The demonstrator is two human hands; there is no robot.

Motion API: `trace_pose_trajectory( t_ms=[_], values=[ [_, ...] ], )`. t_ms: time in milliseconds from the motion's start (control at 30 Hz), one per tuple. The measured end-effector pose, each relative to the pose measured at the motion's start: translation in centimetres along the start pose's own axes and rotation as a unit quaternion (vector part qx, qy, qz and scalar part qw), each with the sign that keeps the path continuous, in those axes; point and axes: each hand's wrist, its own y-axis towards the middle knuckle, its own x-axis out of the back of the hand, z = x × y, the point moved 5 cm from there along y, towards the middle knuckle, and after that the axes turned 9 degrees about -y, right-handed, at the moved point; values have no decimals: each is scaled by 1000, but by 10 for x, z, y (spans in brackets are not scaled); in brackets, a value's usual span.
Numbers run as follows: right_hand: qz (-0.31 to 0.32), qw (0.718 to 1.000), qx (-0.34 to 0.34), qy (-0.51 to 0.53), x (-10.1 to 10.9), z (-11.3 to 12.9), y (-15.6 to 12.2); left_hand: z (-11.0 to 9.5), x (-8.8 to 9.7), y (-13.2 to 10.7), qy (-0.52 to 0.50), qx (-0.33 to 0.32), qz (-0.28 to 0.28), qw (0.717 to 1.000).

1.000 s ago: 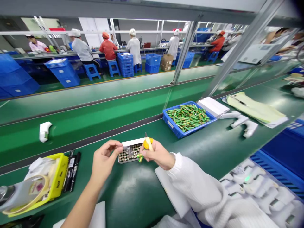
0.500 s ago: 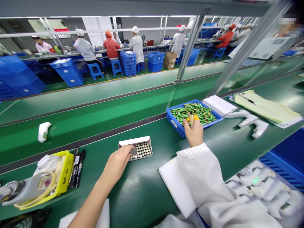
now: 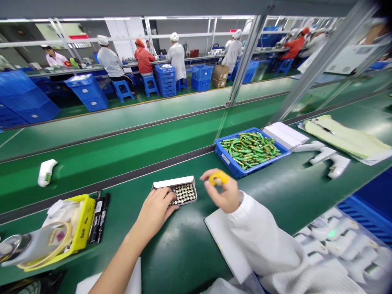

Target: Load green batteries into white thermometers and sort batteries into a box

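Note:
A small white box point(image 3: 171, 182) packed with upright batteries lies on the green bench in front of me. My left hand point(image 3: 154, 212) rests on its left end, fingers curled over the batteries there. My right hand point(image 3: 225, 196) hovers just right of the box, above the bench, with thumb and fingers pinched on a small yellow object point(image 3: 218, 178). A blue tray point(image 3: 226, 160) heaped with loose green batteries stands further right, beyond that hand.
A white handheld device point(image 3: 45, 173) lies on the conveyor belt at left. A yellow tray point(image 3: 84, 228) and black markers point(image 3: 99, 216) sit near left. More white devices point(image 3: 332, 160), a white sheet point(image 3: 225, 241) and bagged white parts point(image 3: 339, 245) are at right. Workers sit behind.
My right hand went out to the blue tray, left the green batteries there, and came back beside the box. My left hand came down onto the box's left end.

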Motion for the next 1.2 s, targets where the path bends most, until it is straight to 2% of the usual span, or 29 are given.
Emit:
trace_pose_trajectory(
  t_ms=[67, 133, 233, 333, 433, 533, 633, 700, 767, 933, 1200],
  values=[
    [107, 991, 67, 47, -22, 15, -8, 0, -2, 0, -14, 25, 20, 999],
    [189, 974, 111, 56, -42, 21, -16, 0, -3, -1, -33, 37, 27, 998],
    [265, 958, 108, 31, -61, 16, -23, 4, -3, -3, -99, 68, 13, 993],
    [299, 951, 75, 25, -65, 10, -25, 14, 1, -5, -213, 136, -23, 967],
    [277, 958, 32, 59, -59, 9, -23, 25, 7, -8, -343, 232, -72, 908],
    [252, 961, -50, 100, -53, 7, -23, 27, 10, -9, -502, 278, -127, 809],
    [294, 938, -106, 150, -59, 9, -29, 24, 8, -9, -601, 301, -157, 723],
    [316, 925, -118, 174, -64, 13, -33, 22, 6, -11, -630, 322, -167, 686],
    [324, 919, -130, 183, -68, 15, -36, 21, 4, -11, -652, 330, -171, 661],
    [322, 902, -186, 221, -73, 11, -40, 19, 3, -9, -675, 326, -162, 642],
    [318, 854, -246, 330, -80, 7, -47, 18, 7, -9, -664, 302, -179, 661]
  ],
)
